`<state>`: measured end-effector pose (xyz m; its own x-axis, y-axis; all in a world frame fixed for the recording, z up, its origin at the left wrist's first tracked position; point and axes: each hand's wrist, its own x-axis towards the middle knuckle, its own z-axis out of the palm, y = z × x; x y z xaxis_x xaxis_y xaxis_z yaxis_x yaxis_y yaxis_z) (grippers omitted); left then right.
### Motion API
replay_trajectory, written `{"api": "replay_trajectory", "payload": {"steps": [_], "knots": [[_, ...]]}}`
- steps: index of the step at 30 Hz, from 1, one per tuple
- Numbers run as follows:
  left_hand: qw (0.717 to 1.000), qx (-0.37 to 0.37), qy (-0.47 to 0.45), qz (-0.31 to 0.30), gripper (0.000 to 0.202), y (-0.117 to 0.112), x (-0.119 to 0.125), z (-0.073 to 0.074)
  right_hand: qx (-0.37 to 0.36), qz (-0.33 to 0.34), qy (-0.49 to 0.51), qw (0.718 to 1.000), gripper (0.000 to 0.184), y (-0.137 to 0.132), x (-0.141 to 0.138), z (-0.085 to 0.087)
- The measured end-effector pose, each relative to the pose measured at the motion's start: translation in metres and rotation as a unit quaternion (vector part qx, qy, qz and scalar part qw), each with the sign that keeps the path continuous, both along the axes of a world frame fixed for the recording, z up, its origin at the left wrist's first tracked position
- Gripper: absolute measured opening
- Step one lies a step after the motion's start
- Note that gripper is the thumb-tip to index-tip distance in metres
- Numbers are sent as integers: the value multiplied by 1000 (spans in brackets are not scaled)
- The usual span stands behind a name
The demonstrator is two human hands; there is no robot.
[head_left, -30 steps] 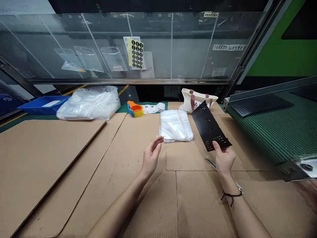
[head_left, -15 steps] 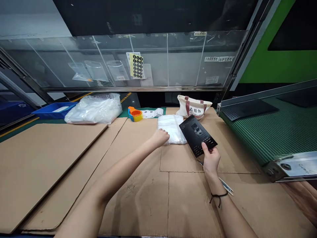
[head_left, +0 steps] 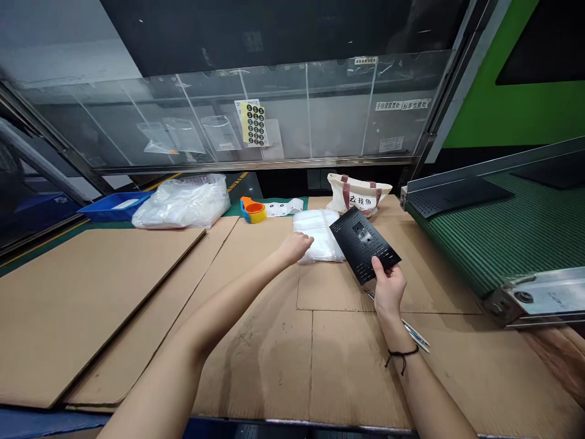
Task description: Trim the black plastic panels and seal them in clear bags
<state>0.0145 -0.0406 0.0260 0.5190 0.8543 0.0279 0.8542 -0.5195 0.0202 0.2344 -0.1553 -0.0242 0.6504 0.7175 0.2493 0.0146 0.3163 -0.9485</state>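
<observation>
My right hand (head_left: 388, 285) grips a thin black perforated panel (head_left: 361, 235) by its near right corner, thumb on top. The panel is tilted above the cardboard, with slots along both ends and a square patch in the middle. My left hand (head_left: 296, 247) is closed at the left edge of a stack of clear plastic bags (head_left: 320, 228). Its fingertips are curled in, and whatever they may pinch is hidden. Partly behind my right hand and wrist lie metal tweezers or a similar slim tool (head_left: 415, 336) on the cardboard.
A green conveyor belt (head_left: 475, 238) carries more black panels (head_left: 457, 196) on the right. At the back stand a cloth bag (head_left: 359, 196), a tape dispenser (head_left: 253, 210), a large plastic-wrapped bundle (head_left: 185, 201) and a blue tray (head_left: 114, 207). Cardboard (head_left: 100, 292) covers the left side.
The view has shifted slightly. My left hand has turned a little at the bag stack, its fingers now pointing more to the right. My right hand still holds the black panel.
</observation>
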Motion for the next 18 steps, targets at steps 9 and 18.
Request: {"api": "replay_trajectory", "payload": {"steps": [9,18], "knots": [[994,-61,-80,49,27,17,5,-2,-1,26,-61,998,41,-6,-2,4],[976,-104,-165,100,28,20,2,-14,33,61,-158,985,35,-22,-18,6]]}}
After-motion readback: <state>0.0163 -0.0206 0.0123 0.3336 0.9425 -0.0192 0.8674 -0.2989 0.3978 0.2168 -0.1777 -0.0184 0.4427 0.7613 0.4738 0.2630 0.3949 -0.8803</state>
